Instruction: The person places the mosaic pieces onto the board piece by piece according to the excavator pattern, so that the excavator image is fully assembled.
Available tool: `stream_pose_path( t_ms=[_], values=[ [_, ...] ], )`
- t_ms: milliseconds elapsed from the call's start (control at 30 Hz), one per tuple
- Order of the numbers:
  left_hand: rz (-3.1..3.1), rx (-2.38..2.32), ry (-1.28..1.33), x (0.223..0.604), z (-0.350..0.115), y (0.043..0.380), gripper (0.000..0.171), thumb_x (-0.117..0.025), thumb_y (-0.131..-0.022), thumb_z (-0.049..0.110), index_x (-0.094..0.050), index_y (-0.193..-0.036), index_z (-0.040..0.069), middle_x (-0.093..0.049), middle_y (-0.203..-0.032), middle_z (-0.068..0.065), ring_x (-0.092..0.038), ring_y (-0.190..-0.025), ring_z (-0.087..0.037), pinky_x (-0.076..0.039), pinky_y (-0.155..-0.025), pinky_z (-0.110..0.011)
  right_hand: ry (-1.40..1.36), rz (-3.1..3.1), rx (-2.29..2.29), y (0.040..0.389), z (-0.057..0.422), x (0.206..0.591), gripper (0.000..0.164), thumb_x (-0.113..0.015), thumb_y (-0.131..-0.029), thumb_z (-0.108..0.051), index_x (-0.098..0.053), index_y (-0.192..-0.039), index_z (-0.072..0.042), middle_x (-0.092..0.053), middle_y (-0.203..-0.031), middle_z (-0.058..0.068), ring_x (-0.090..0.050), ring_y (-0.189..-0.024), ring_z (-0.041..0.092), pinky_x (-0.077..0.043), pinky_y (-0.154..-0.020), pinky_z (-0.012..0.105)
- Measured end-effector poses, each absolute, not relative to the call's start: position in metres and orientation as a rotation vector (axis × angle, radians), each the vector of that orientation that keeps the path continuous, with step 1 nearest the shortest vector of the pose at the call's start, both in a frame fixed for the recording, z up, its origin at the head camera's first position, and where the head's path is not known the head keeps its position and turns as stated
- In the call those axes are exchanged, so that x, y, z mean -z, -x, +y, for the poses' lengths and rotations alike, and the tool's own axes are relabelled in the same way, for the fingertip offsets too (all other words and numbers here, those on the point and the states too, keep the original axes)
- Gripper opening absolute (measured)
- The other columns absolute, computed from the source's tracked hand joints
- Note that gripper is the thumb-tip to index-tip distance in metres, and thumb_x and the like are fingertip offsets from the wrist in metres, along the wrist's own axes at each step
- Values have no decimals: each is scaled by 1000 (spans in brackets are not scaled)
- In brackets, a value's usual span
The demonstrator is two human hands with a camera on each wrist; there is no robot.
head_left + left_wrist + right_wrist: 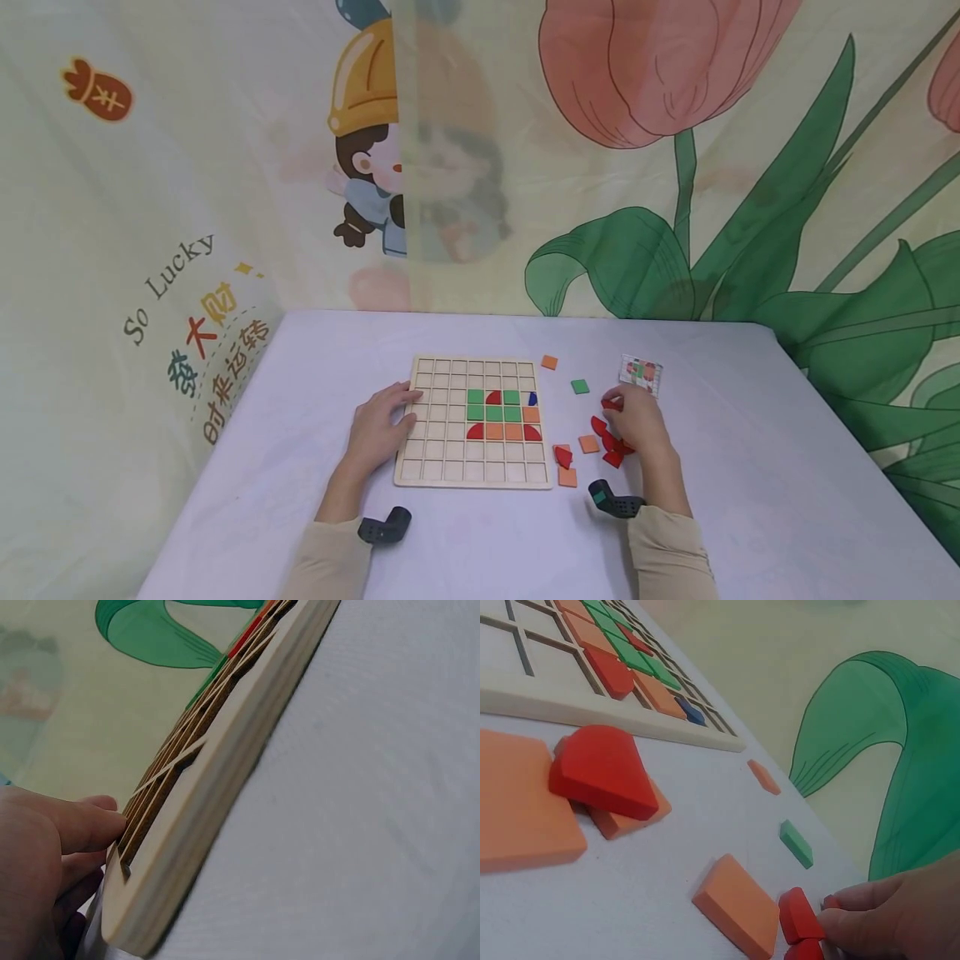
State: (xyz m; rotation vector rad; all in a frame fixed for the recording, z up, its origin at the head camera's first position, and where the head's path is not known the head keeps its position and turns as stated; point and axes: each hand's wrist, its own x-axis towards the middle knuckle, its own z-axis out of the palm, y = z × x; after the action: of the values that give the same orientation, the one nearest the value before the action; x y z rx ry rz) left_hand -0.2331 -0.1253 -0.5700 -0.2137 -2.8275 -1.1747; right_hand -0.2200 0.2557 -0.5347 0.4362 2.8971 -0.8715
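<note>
Board [435, 430] lay just right of the left hand [380, 423], whose relaxed fingers rested on its edge, seemingly to steady it, while the right hand [636, 417] pinched a red piece [612, 405] near loose shapes [598, 426], apparently laid there for easy reach.

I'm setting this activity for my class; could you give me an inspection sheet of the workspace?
Surface: white-topped table.
Job's things: wooden grid board, partly filled with coloured pieces; picture card beside the right hand.
Clutter: loose red pieces, orange squares and a green square right of the board; one red piece lies overlapping an orange square.
Hands: left hand touches the board's left edge; right hand pinches a red piece.
Cables: nothing seen.
Surroundings: printed backdrop with a tulip, cartoon figure and lettering.
</note>
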Motion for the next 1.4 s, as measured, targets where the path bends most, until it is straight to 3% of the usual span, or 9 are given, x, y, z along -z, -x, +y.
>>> stream_pose_path(
  t_ms=[333, 600, 1033, 1233, 1400],
  values=[
    [-2831, 1179, 220, 571, -126, 234, 36, -62, -88, 15, -62, -123, 14, -48, -144, -9, -37, -138, -30, -23, -111, -53, -477, 2898, 934, 222, 255, 533, 21, -66, -89, -17, -51, -101, -8, -58, -93, 14, -53, -81, 22, -51, -59, 23],
    [-2828, 1180, 224, 571, -126, 235, 36, -63, -87, 15, -62, -123, 15, -48, -144, -8, -38, -138, -29, -23, -112, -53, -361, 2831, 1046, 223, 250, 528, 35, -63, -91, -20, -58, -126, -16, -59, -114, 16, -56, -97, 26, -57, -68, 28],
    [-2843, 1163, 224, 570, -126, 234, 37, -63, -87, 16, -62, -124, 15, -48, -145, -8, -37, -138, -29, -24, -111, -54, -11, 2615, 1088, 222, 215, 518, 8, -69, -86, -16, -65, -93, -13, -65, -93, 3, -60, -84, 15, -55, -71, 27],
    [-2840, 1171, 221, 571, -127, 235, 37, -62, -88, 16, -62, -124, 15, -47, -145, -8, -37, -138, -29, -23, -112, -54, 114, 2593, 999, 219, 194, 520, 8, -74, -82, -18, -67, -80, -16, -64, -80, -1, -54, -73, 16, -47, -57, 25],
    [-2838, 1174, 229, 570, -127, 234, 36, -61, -88, 16, -62, -124, 15, -48, -144, -9, -37, -138, -30, -24, -111, -53, 173, 2631, 878, 214, 182, 520, 10, -74, -81, -17, -67, -75, -18, -61, -72, -3, -52, -67, 14, -45, -57, 25]
  ],
)
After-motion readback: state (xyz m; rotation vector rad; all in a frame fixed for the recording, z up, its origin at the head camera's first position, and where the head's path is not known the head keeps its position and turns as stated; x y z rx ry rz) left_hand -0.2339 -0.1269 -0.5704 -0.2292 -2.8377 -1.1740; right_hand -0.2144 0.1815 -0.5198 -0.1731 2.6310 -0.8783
